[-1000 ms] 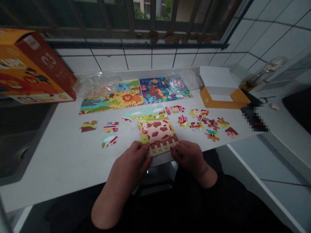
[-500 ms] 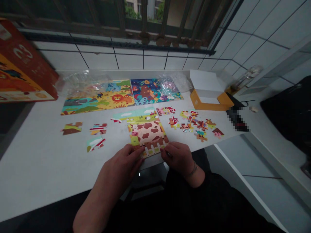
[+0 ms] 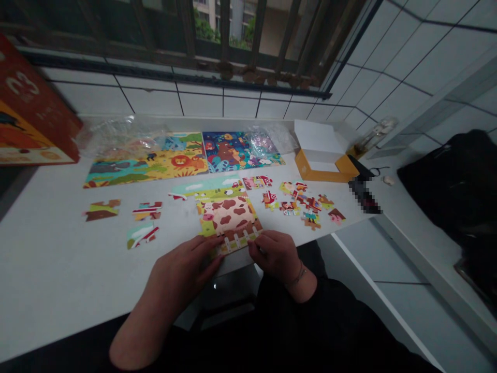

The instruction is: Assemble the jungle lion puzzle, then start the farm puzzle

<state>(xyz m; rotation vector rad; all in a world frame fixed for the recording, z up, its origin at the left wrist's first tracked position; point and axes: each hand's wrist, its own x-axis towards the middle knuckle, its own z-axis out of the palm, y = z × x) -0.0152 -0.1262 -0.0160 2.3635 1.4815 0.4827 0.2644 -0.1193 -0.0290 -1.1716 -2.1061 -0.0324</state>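
A partly joined jigsaw puzzle (image 3: 233, 212) lies near the table's front edge, showing a brown-spotted cow behind a white fence. My left hand (image 3: 190, 259) grips its lower left corner, with a finger over the top and the thumb at the front edge. At the lower right corner, my right hand (image 3: 274, 254) has its fingers curled against the fence section. Several loose puzzle pieces (image 3: 310, 202) are scattered to the right. More lie to the left, among them a piece with a brown patch (image 3: 101, 211) and one with a red stripe (image 3: 143, 235).
Behind are a finished lion picture (image 3: 155, 163) and a dark blue animal picture (image 3: 236, 150), partly under clear plastic bags (image 3: 124, 135). An opened yellow box (image 3: 326, 168) stands back right. A large orange-red box (image 3: 34, 114) is at the left. The white table (image 3: 70, 280) ends before my lap.
The view has shifted slightly, so everything sits a little further left. Both hands keep to the puzzle's lower corners; the puzzle itself shows no clear movement.
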